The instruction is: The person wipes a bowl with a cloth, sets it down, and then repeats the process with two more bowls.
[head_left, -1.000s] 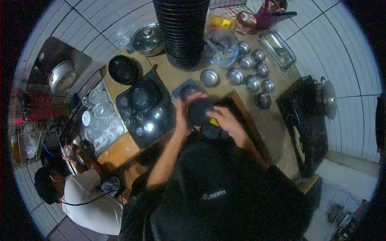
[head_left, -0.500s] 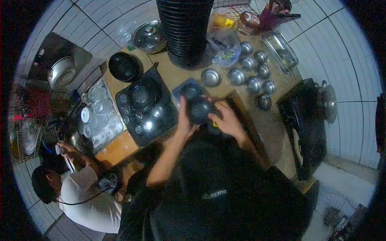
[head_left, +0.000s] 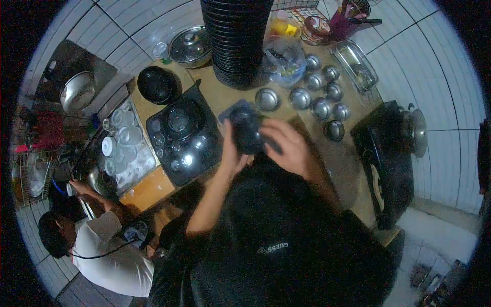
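Note:
A dark round bowl-like object (head_left: pixel 246 137) is held in front of my chest. My left hand (head_left: pixel 234 153) is wrapped round its left side and underside. My right hand (head_left: pixel 287 147) lies at its right side, fingers bent over the edge, with a small dark thing under them that I cannot make out. Just beyond the bowl is a bluish plastic tray (head_left: pixel 228 111), partly covered by it. A steel bowl (head_left: pixel 267 99) stands on the counter beyond my right hand.
A tall stack of black bowls (head_left: pixel 235 46) rises at the back. Several steel cups (head_left: pixel 322 108) stand right of it. A black tray (head_left: pixel 197 166) with glassware lies left. A person in a white shirt (head_left: pixel 110 256) works at lower left.
My right hand has shifted slightly right and its fingers now reach across the bowl's edge. The bowl has moved slightly left. The yellow spot near my right fingers no longer shows.

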Demonstrator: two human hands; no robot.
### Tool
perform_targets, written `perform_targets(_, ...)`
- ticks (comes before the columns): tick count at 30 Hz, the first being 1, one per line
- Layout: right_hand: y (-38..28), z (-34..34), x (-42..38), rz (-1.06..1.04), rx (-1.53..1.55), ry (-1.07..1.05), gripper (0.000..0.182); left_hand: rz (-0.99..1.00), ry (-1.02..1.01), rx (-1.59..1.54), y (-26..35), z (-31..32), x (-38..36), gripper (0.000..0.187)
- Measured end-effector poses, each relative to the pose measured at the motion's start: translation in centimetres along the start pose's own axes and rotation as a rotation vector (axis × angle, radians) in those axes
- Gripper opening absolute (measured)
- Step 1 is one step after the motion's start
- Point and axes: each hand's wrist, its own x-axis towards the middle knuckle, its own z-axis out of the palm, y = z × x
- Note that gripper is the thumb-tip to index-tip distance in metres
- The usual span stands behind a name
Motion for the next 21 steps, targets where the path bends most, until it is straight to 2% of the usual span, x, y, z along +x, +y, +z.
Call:
perform_targets(2,0.0,0.0,0.4,-0.132,-0.306,-0.323,0.051,-0.091,-0.03,0.039,0.0,1.1,-1.0,0.062)
perform_targets(4,0.3,0.7,0.2,-0.121,-0.393,-0.345,0.055,-0.093,-0.072,0.017,-0.5,1.0,-1.1,0.057)
perform_targets(7,0.4,1.4,-0.1,-0.07,-0.439,-0.422,0.054,0.115,0.011,0.368,-1.3,-0.4,-0.3,0.051)
perform_targets(8,0.2,1.7,-0.6,-0.026,-0.4,-0.406,0.053,0.115,0.015,0.368,-1.1,-0.6,-0.3,0.051)
perform_targets(10,0.2,2.4,-1.2,0.016,-0.359,-0.389,0.052,0.306,-0.078,0.566,-0.5,-0.6,-0.1,0.05)
perform_targets(11,0.5,2.9,-1.4,0.027,-0.245,-0.33,0.05,0.306,-0.074,0.566,-0.4,-0.4,-0.2,0.05)
perform_targets(14,0.7,4.8,-2.6,0.074,0.005,-0.248,0.044,0.308,0.002,0.488,-0.4,-0.1,-0.7,0.051)
perform_targets(15,0.7,5.4,-2.7,0.111,0.135,-0.213,0.041,0.271,0.029,0.35,-0.6,-0.3,-0.5,0.052)
perform_targets(16,0.7,5.6,-2.6,0.113,0.136,-0.212,0.041,0.231,0.055,0.213,-0.7,-0.4,-0.4,0.053)
perform_targets(18,0.7,6.0,-2.5,0.269,0.41,-0.3,0.036,0.266,0.077,0.263,-1.1,-0.6,-0.3,0.06)
perform_targets(19,0.5,6.3,-2.5,0.381,0.456,-0.289,0.035,0.262,0.072,0.231,-1.1,-0.7,-0.3,0.063)
perform_targets(20,0.8,6.4,-2.6,0.385,0.458,-0.286,0.035,0.259,0.068,0.199,-1.0,-0.8,-0.3,0.066)
perform_targets(21,1.5,6.5,-2.8,0.518,0.518,-0.252,0.036,0.215,0.055,0.172,-0.9,-0.8,-0.3,0.069)
